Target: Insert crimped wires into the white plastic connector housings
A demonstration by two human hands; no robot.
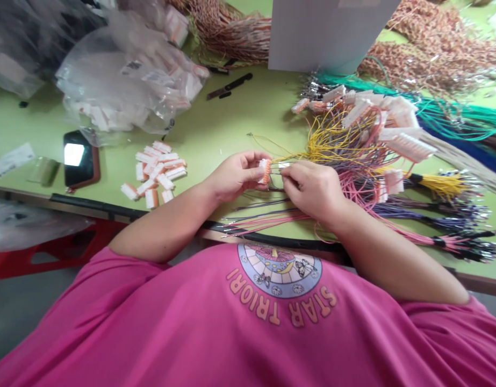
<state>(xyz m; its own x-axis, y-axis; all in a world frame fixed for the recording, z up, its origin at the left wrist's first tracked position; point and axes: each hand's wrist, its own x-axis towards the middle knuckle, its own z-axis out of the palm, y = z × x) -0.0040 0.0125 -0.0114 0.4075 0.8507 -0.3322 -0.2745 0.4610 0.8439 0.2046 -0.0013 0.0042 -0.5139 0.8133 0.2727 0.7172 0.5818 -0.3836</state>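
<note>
Green table | left hand pinches connector | right hand pinches wire

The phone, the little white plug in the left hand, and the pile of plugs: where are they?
phone (79, 159): head view, on its dark screen.
white plug (265, 171): head view, on its end face.
pile of plugs (155, 173): head view, on a middle piece.

- Pink short-sleeved T-shirt
- Round pale-blue print on the chest, with butterflies and flowers
- Orange lettering curved beneath it
- Forearms bare, nothing worn on either hand
</note>
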